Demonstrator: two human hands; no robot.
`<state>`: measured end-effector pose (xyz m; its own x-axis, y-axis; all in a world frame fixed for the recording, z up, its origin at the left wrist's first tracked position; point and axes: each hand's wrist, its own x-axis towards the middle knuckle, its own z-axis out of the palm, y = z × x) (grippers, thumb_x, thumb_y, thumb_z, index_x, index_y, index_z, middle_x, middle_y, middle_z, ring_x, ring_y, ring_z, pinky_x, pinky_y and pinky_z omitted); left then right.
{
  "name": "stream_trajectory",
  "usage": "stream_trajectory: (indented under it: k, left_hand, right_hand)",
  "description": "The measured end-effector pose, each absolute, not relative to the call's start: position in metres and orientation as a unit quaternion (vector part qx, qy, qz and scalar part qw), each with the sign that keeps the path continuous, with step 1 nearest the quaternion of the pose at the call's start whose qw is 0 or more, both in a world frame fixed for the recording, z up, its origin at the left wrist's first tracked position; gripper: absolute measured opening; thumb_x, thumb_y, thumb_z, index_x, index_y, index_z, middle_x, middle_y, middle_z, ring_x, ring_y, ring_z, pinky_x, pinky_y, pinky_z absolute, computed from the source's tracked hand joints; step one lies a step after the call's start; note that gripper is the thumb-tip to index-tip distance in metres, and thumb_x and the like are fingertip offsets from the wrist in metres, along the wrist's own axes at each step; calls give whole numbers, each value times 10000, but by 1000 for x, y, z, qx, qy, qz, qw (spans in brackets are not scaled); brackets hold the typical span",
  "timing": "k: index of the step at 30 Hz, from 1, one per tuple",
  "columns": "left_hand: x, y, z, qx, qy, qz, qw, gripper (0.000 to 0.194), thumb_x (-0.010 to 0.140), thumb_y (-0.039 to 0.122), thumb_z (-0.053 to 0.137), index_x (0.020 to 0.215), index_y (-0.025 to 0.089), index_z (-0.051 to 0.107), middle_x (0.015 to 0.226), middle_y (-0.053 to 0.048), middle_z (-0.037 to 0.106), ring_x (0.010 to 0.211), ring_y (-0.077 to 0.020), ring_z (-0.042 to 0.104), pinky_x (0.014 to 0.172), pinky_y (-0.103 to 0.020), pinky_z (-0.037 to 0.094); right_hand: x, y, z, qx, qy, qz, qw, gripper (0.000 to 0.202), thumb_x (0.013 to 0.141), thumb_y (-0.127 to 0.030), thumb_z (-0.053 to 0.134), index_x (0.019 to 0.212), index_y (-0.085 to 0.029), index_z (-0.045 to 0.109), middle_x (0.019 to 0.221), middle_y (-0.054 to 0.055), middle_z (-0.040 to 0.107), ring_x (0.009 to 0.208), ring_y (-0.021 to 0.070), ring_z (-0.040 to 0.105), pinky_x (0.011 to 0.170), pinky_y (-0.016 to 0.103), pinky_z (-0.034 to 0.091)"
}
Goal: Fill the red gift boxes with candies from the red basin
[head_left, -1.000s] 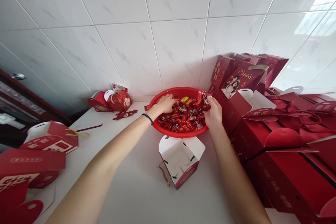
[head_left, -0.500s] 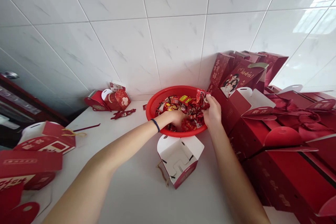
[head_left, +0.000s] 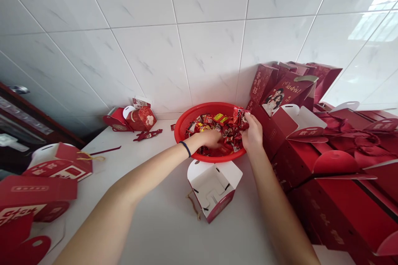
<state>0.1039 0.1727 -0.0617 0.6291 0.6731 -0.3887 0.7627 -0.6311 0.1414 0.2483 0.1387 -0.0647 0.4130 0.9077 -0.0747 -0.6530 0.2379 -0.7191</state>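
Observation:
A red plastic basket (head_left: 184, 126) near the wall holds many small wrapped sweets (head_left: 221, 118), mostly in red wrappers. My left hand (head_left: 213, 138), with a dark band at the wrist, reaches down among them; its fingertips are blurred and partly hidden, so its grip is unclear. At the basket's right rim, my right hand (head_left: 253, 132) is closed on red sweet packets (head_left: 240, 118), held upright between thumb and fingers; their exact number is unclear. Just in front of the basket stands an open box (head_left: 214, 190), white inside and red outside, with nothing visible in it.
Red gift boxes (head_left: 345, 211) crowd the right side, with taller printed boxes (head_left: 287, 87) against the tiled wall. More red boxes (head_left: 37, 194) stand at left. Two small boxes (head_left: 130, 118) and a red ribbon piece (head_left: 147, 134) lie left of the basket.
My left hand has shifted slightly within the sweets, its fingers now more over the pile. The right hand keeps hold of the packets. The view has moved a little.

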Motion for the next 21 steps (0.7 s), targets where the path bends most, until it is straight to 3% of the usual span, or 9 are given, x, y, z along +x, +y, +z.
stream_trajectory:
  k: [4, 8, 13, 15, 18, 21]
  left_hand:
    - [99, 178, -63, 888, 409, -158, 141, 232, 821, 124, 530, 896, 126, 750, 896, -123, 750, 750, -232, 668, 634, -287, 456]
    - [97, 179, -64, 892, 390, -158, 165, 280, 782, 130, 598, 1019, 160, 744, 952, -75, 758, 792, -208, 675, 636, -251, 460]
    - [102, 178, -63, 893, 387, -148, 176, 472, 728, 145, 661, 1200, 146, 671, 1094, -107, 733, 899, -239, 672, 654, -256, 468]
    - [103, 177, -61, 891, 389, -148, 182, 472, 712, 128, 655, 1183, 153, 677, 1111, -106, 727, 928, -244, 669, 681, -257, 478]
    - [103, 176, -59, 883, 391, -164, 200, 377, 731, 254, 692, 1092, 146, 699, 1012, -100, 735, 848, -246, 674, 642, -269, 486]
    - [103, 173, -61, 877, 390, -178, 219, 471, 683, 310, 744, 1127, 166, 676, 1022, -93, 733, 821, -246, 675, 617, -271, 493]
  right_hand:
    - [249, 139, -66, -349, -194, 506, 765, 226, 584, -304, 775, 709, -196, 620, 688, -47, 676, 627, 114, 603, 526, 209, 442]
    - [249, 139, -66, -347, -196, 508, 763, 215, 591, -299, 771, 712, -197, 625, 691, -50, 675, 630, 112, 604, 530, 208, 443]
    - [249, 137, -63, -349, -187, 518, 759, 197, 596, -277, 762, 717, -194, 630, 685, -55, 673, 623, 105, 597, 526, 200, 442]
    - [249, 137, -63, -349, -191, 516, 758, 195, 601, -280, 760, 713, -198, 623, 689, -54, 673, 628, 109, 600, 528, 205, 445]
    - [249, 137, -64, -347, -194, 514, 760, 189, 607, -282, 752, 697, -202, 606, 688, -52, 671, 632, 114, 601, 528, 211, 446]
    - [249, 137, -64, -348, -188, 513, 762, 172, 608, -270, 743, 699, -202, 614, 685, -51, 675, 629, 115, 601, 525, 211, 448]
